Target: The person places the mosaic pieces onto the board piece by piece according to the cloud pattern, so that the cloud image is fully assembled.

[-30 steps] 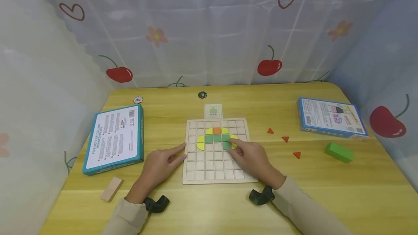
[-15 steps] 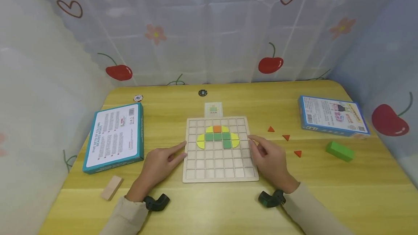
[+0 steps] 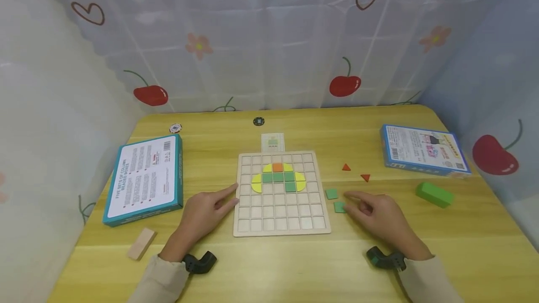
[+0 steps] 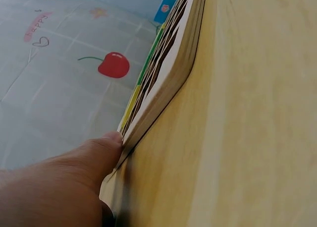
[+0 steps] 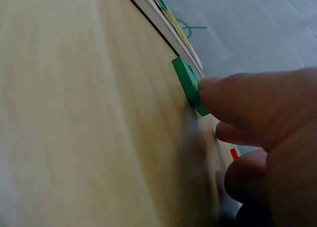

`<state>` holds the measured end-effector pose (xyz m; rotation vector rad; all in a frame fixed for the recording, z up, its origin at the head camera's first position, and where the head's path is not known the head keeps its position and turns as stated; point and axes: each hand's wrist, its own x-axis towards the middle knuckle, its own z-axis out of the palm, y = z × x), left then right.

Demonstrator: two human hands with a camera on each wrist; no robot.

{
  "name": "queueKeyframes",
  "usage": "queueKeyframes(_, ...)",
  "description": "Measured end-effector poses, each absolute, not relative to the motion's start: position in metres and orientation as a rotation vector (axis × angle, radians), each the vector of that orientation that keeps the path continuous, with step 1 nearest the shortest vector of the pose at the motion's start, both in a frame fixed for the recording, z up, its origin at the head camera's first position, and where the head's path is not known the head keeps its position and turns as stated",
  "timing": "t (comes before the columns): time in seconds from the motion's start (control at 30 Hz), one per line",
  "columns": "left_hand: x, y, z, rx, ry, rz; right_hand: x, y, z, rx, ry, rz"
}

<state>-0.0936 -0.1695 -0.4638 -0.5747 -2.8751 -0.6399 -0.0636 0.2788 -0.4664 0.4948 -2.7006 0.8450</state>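
My left hand (image 3: 205, 212) rests at the left edge of a wooden grid board (image 3: 269, 226), its index fingertip and thumb touching the rim. In the left wrist view the thumb (image 4: 99, 155) lies against the board's side. On the board sit an orange square (image 3: 278, 167), several green squares (image 3: 278, 176) and several yellow rounded pieces (image 3: 257, 186). To the right of the board, two green square tiles (image 3: 331, 194) lie on the table. My right hand (image 3: 381, 214) is beside them. In the right wrist view its thumb touches a green tile (image 5: 187, 83).
A pattern card (image 3: 273, 142) lies behind the board. Two red triangles (image 3: 346, 167) show at right, near a green block (image 3: 435, 194) and a blue box (image 3: 425, 149). At left are a teal box (image 3: 143, 179) and a wooden block (image 3: 142, 244). Two chips (image 3: 258, 121) lie farther back.
My right hand has moved from the board to the right onto the table. Two green tiles now show beside it, and one red triangle is hidden from the head view. The left hand stays put.
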Motion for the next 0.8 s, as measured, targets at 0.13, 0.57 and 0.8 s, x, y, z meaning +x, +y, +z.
queueKeyframes(0.13, -0.094, -0.170, -0.464, -0.573, -2.872, -0.649, -0.064, 0.280, -0.464, 0.564, -2.788, 0.802)
queueKeyframes(0.57, -0.093, -0.173, -0.463, -0.569, -2.876, -0.647, -0.056, 0.268, -0.468, 0.555, -2.831, 0.902)
queueKeyframes(0.8, -0.093, -0.170, -0.464, -0.577, -2.863, -0.669, -0.062, 0.264, -0.471, 0.566, -2.737, 0.943)
